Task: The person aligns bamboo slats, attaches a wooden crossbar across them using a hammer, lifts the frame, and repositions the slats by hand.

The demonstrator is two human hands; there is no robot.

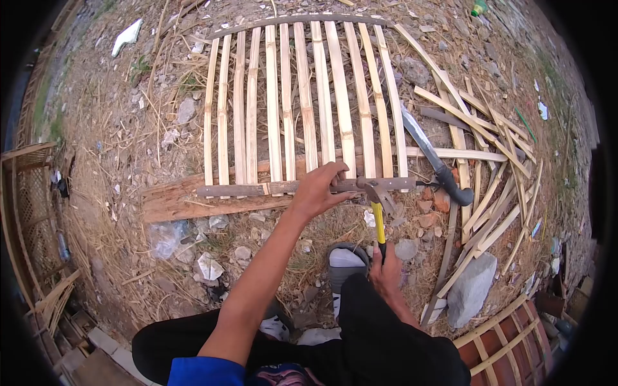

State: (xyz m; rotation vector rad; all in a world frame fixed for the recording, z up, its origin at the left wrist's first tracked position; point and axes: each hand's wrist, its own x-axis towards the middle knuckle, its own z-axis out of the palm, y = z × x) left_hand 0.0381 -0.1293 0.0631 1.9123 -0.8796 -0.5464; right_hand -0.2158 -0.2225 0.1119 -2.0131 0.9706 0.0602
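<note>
My left hand (317, 192) is closed around the near rail (241, 190) of a slatted bamboo panel, fingers above it and thumb below. Whether a nail is also between the fingers cannot be made out. In my right hand (386, 273) is a hammer (378, 222) with a yellow and black handle. Its head rests at the rail, just right of my left fingers. Pale slats (272, 109) run side by side from the near rail to a curved far rail (302, 20). Under the near end lies a rough wooden plank (170, 199).
A large knife (418, 135) with a dark handle lies right of the panel. Beyond it is a loose pile of bamboo strips (496, 161). A grey rock (472, 289) sits at lower right, near a wooden frame (508, 338). Plastic wrap (168, 238) and stones litter the ground.
</note>
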